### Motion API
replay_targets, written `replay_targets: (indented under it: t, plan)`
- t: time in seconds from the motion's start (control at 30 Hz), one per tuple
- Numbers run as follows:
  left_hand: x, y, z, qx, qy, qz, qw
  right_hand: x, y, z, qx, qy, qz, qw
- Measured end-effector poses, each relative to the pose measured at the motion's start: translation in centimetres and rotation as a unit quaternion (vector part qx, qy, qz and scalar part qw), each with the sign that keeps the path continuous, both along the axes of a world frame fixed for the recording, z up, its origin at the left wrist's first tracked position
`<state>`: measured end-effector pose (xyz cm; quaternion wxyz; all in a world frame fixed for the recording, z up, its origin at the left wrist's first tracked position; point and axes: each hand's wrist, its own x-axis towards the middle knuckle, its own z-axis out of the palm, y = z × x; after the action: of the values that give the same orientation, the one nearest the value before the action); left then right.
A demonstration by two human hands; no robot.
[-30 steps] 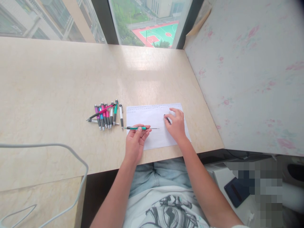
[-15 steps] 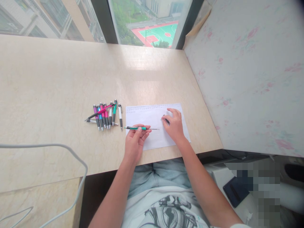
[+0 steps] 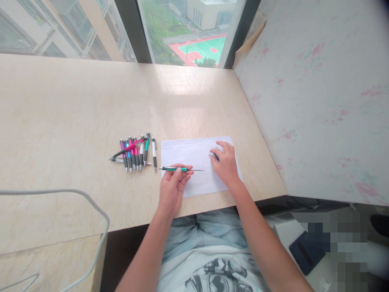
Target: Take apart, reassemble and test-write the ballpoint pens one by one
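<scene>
My left hand (image 3: 173, 184) pinches a green pen part (image 3: 174, 168) with a thin refill sticking out to the right, held level just above a white sheet of paper (image 3: 194, 162). My right hand (image 3: 226, 162) rests on the right side of the sheet, its fingers curled over a small dark pen piece (image 3: 215, 157). Left of the paper lies a bunch of several ballpoint pens (image 3: 135, 152) in pink, blue, green and white.
The beige marble-look table (image 3: 75, 113) runs to a window at the back. A floral-papered wall (image 3: 319, 101) closes the right side. A grey cable (image 3: 91, 211) loops over the near left edge. A dark phone (image 3: 306, 251) lies low at the right.
Both hands stay in nearly the same place; the right hand's fingers have shifted slightly over the dark piece. The view has tilted a little.
</scene>
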<state>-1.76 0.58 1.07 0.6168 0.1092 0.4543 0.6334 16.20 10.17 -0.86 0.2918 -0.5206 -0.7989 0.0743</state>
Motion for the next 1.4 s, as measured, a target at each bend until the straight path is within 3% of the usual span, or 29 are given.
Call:
replay_targets:
  t: [0.17,0.3,0.47,0.57,0.67,0.83,0.93,1.1,1.27,1.4]
  plan:
    - [0.0,0.0,0.2,-0.002,0.004,-0.004,1.000,-0.1,-2.3,1.5,0.010,0.062,-0.007,0.998]
    - [0.3,0.0,0.5,0.012,0.010,-0.021,1.000,-0.6,-5.0,2.9,-0.048,0.109,0.060,0.991]
    - [1.1,0.1,1.1,0.024,0.038,-0.060,0.997,-0.5,-6.1,3.5,-0.084,0.063,0.145,0.984]
    - [1.4,0.2,1.3,0.020,0.055,-0.097,0.994,0.3,-5.9,3.7,-0.097,0.017,0.168,0.981]
    - [1.1,0.5,1.1,0.012,0.062,-0.093,0.994,1.4,-6.0,3.8,-0.109,-0.019,0.174,0.978]
    - [0.2,1.1,0.8,0.007,0.064,-0.034,0.997,3.1,-6.8,3.5,-0.123,-0.050,0.134,0.982]
    - [0.1,1.0,0.8,0.011,0.049,-0.024,0.998,2.9,-7.1,2.9,-0.116,-0.061,0.074,0.989]
    - [1.1,0.1,0.7,0.003,0.025,-0.038,0.999,0.7,-6.3,2.3,-0.086,-0.066,-0.026,0.994]
    - [2.7,-0.7,0.6,0.001,0.009,-0.062,0.998,-2.0,-4.4,2.7,-0.056,-0.077,-0.059,0.994]
    - [3.3,-1.2,0.6,-0.001,0.018,-0.081,0.997,-2.9,-3.5,3.0,-0.078,-0.099,-0.089,0.988]
